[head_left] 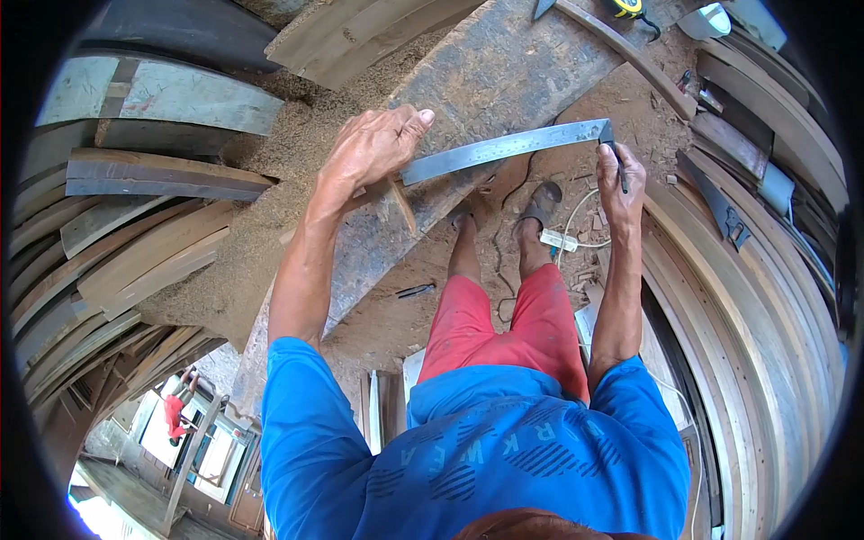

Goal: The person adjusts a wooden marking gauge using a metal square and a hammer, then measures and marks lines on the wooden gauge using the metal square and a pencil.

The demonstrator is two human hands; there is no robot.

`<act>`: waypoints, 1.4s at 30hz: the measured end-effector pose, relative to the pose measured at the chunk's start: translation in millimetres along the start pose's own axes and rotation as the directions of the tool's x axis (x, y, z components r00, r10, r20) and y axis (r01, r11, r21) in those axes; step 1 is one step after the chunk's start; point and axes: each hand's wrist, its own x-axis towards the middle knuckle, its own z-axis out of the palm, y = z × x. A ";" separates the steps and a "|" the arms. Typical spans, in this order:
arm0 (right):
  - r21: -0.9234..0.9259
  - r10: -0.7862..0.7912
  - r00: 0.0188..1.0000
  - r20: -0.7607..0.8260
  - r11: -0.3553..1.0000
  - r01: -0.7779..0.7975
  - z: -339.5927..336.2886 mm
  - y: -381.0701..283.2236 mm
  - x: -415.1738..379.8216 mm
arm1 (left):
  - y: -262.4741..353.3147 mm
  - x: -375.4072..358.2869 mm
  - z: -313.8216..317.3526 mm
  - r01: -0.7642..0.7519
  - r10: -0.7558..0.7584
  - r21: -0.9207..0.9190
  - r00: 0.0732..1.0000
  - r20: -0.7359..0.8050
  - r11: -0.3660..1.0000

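Observation:
My right hand point(623, 184) is closed around the dark stock of a try square point(508, 151), whose long metal blade reaches left across the workbench point(490, 67). The blade's far end lies right beside my left hand point(378, 148). That hand is closed over the bench with its thumb sticking out to the right. From beneath it a narrow piece of wood point(402, 207) juts out toward my body; its upper end is hidden by the hand.
Stacked boards point(171, 175) fill the left, and long planks point(729, 315) line the right with a handsaw point(720, 207) on them. A tape measure point(625, 7) and a hammer point(621, 45) sit at the far bench end. A power strip point(559, 240) and pliers point(416, 291) lie on the ground. Another person point(175, 416) is lower left.

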 end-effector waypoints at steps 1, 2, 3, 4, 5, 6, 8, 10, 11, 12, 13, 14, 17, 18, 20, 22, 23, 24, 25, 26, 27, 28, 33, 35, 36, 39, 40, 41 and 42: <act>-0.041 -0.036 0.999 -0.006 0.999 0.036 2.0 3.6 0.4 | -2.4 0.7 1.8 -0.017 0.017 -0.020 1.000 0.007 1.000; -0.026 -0.014 1.000 -0.005 1.000 0.013 4.0 5.2 0.1 | -4.3 1.3 2.6 -0.033 0.034 -0.041 0.999 0.012 0.999; -0.011 0.008 1.000 -0.003 1.000 -0.008 6.9 5.3 -0.5 | -5.1 1.3 0.9 -0.075 0.075 -0.001 0.996 0.053 0.997; 0.003 0.030 1.000 0.000 1.000 -0.030 9.6 5.0 -1.0 | -5.0 1.3 -2.1 -0.119 0.115 0.037 0.989 0.094 0.992; -0.013 0.025 1.000 -0.009 1.000 -0.026 11.3 3.6 -0.9 | -4.7 1.6 -4.2 -0.164 0.153 0.073 0.979 0.137 0.984; -0.026 0.016 1.000 -0.019 1.000 -0.017 13.1 1.2 -1.0 | -4.4 2.1 -4.8 -0.155 0.143 0.071 0.979 0.148 0.985; -0.051 -0.003 0.999 -0.039 0.999 0.001 16.7 -4.3 -0.5 | -4.2 2.8 -5.2 -0.134 0.121 0.067 0.978 0.170 0.989; -0.050 -0.040 0.997 -0.061 0.998 0.037 21.0 -7.1 1.9 | -5.2 3.0 -5.0 -0.145 0.139 0.026 0.976 0.167 0.989; -0.050 -0.058 0.996 -0.072 0.997 0.054 22.1 -7.5 2.5 | -5.7 2.8 -4.8 -0.150 0.147 0.005 0.975 0.165 0.989; -0.031 -0.046 0.997 -0.054 0.999 0.045 21.5 -7.0 2.7 | -5.1 2.1 -5.6 -0.154 0.154 -0.010 0.974 0.166 0.988; -0.012 -0.036 0.999 -0.037 0.999 0.036 20.3 -5.8 3.6 | -3.9 1.3 -7.7 -0.160 0.162 -0.025 0.973 0.165 0.987; 0.006 -0.026 1.000 -0.018 1.000 0.026 18.9 -4.6 3.9 | -3.3 0.4 -8.8 -0.163 0.168 -0.041 0.972 0.166 0.986; 0.013 -0.009 1.000 0.019 1.000 0.008 16.2 -2.6 4.4 | -4.9 0.1 -9.8 -0.186 0.192 -0.050 0.966 0.173 0.981; 0.003 -0.005 1.000 0.019 1.000 0.005 16.1 -1.9 4.2 | -6.1 1.2 -10.0 -0.186 0.189 -0.033 0.964 0.189 0.982; -0.015 0.003 1.000 0.019 1.000 -0.003 17.2 -0.6 3.7 | -8.1 3.8 -9.5 -0.184 0.180 0.001 0.959 0.221 0.983; -0.013 0.011 1.000 0.014 1.000 -0.010 18.2 0.0 3.9 | -5.3 3.6 -12.9 -0.164 0.160 -0.005 0.955 0.250 0.987; -0.013 0.015 1.000 0.011 1.000 -0.015 18.6 -0.1 3.7 | -4.7 3.6 -14.0 -0.154 0.151 -0.009 0.952 0.266 0.988; -0.006 -0.001 1.000 0.002 1.000 0.001 18.8 -1.1 3.9 | -6.2 4.0 -12.8 -0.161 0.160 -0.016 0.953 0.259 0.987; 0.001 -0.017 1.000 -0.007 1.000 0.017 19.0 -2.4 4.0 | -8.1 4.7 -10.8 -0.169 0.169 -0.023 0.953 0.253 0.985; 0.009 -0.033 0.999 -0.016 0.999 0.033 19.7 -3.4 3.6 | -9.9 4.4 -9.6 -0.175 0.177 -0.030 0.953 0.247 0.984; 0.003 -0.038 0.999 -0.017 0.999 0.038 20.1 -3.4 3.4 | -9.9 3.8 -9.6 -0.174 0.177 -0.030 0.953 0.247 0.984; -0.002 -0.046 0.999 -0.019 0.999 0.046 20.2 -3.2 4.2 | -8.9 3.8 -10.2 -0.174 0.176 -0.030 0.953 0.245 0.984; -0.053 -0.057 0.998 -0.023 0.997 0.055 21.6 -2.2 2.5 | -13.1 5.3 -8.6 -0.231 0.227 -0.015 0.940 0.253 0.973; -0.065 -0.058 0.998 -0.022 0.996 0.057 21.4 2.6 2.5 | -10.3 4.1 -8.7 -0.226 0.230 -0.043 0.942 0.246 0.973; -0.082 -0.044 0.999 -0.018 0.996 0.042 20.0 0.9 2.5 | -9.9 4.6 -9.0 -0.239 0.238 -0.029 0.938 0.253 0.971; -0.131 -0.029 1.000 -0.009 0.991 0.028 20.0 -5.0 2.0 | -11.7 6.0 -9.6 -0.269 0.258 0.005 0.930 0.261 0.963; -0.135 -0.035 0.999 -0.011 0.990 0.033 20.3 -5.6 2.1 | -13.2 6.3 -8.5 -0.275 0.264 0.008 0.930 0.256 0.961; -0.140 -0.041 0.999 -0.013 0.989 0.039 20.6 -6.0 2.3 | -14.1 6.6 -7.7 -0.282 0.270 0.012 0.930 0.250 0.959; -0.144 -0.046 0.999 -0.014 0.989 0.043 20.7 -6.0 2.1 | -14.3 6.9 -7.5 -0.284 0.272 0.012 0.928 0.254 0.959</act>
